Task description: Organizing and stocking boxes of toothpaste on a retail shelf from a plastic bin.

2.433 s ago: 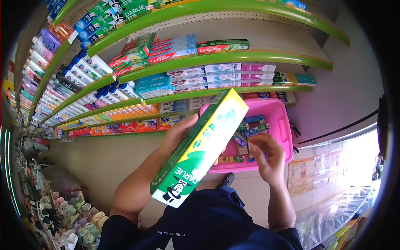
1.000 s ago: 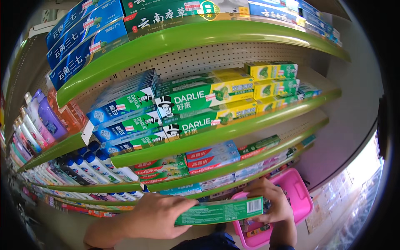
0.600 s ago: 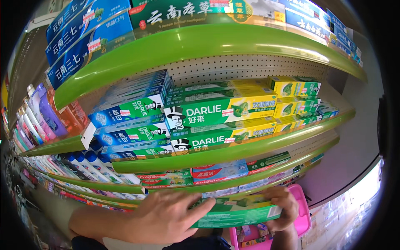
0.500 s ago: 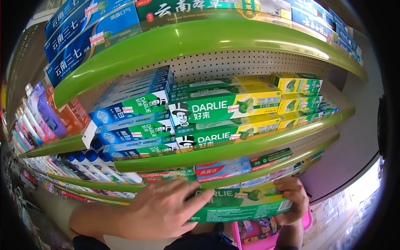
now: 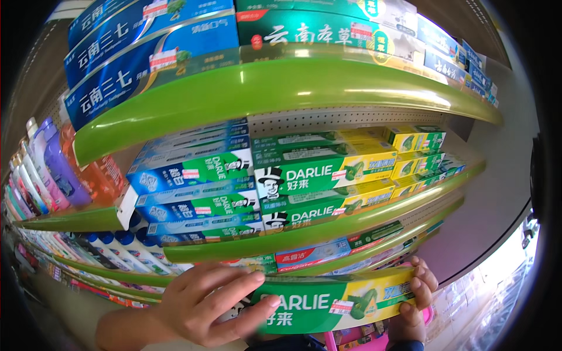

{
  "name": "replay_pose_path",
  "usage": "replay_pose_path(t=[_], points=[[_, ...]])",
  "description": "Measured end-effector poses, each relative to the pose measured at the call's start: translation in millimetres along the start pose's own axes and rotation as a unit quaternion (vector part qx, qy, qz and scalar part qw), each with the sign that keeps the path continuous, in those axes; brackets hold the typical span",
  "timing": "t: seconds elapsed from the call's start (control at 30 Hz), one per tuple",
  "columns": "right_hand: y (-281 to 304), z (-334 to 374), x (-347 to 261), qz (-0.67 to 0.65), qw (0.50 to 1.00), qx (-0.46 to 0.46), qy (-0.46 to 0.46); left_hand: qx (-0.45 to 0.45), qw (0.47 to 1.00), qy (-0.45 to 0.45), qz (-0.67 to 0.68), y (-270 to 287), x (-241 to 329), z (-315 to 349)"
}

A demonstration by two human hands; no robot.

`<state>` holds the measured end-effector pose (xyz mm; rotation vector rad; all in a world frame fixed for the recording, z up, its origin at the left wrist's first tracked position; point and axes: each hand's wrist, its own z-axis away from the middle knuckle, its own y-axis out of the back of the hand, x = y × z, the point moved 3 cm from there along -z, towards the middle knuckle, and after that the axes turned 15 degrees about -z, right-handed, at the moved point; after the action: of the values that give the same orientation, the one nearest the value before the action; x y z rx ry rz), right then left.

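A long green and yellow toothpaste box (image 5: 363, 301) is held level between my two hands, in front of the shelves, its printed front panel turned toward me. My left hand (image 5: 202, 301) grips the green end, with fingers lying over the top edge and front. Around the yellow end, my right hand (image 5: 418, 295) has its fingers curled over the edge. Behind the box, similar green and yellow toothpaste boxes (image 5: 313, 175) are stacked on the middle shelf. Blue and green toothpaste boxes (image 5: 193, 169) stand beside them on the left.
Curved green shelf edges (image 5: 281, 85) stick out above and below the stacks. Blue toothpaste boxes (image 5: 117, 64) fill the top shelf. Coloured bottles (image 5: 67, 158) line the left. A pink basket (image 5: 331, 340) with small packages sits below the held box. A grey panel (image 5: 486, 216) bounds the right.
The toothpaste box has been turned, so its front panel now faces me instead of a printed green side. Both hands keep hold of it. The shelves sit lower in view.
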<state>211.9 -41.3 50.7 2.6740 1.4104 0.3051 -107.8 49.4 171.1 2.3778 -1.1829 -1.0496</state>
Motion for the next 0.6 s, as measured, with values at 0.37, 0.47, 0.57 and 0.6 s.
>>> replay_pose_path(t=[0.37,0.47,0.57,0.6], points=[[1,-38,15,0.208,0.97,-0.124,-0.007,-0.138,0.99,-0.022,-0.002,-14,-6,-27],[5,-49,26,0.249,0.953,-0.174,-0.002,-0.209,0.975,0.002,0.078,-22,-3,-54],[18,-26,41,0.229,0.965,-0.121,-0.04,-0.257,0.918,0.084,0.289,-39,-22,-98],[22,-18,45,0.227,0.967,-0.107,-0.045,-0.268,0.895,0.109,0.339,-47,-29,-107]])
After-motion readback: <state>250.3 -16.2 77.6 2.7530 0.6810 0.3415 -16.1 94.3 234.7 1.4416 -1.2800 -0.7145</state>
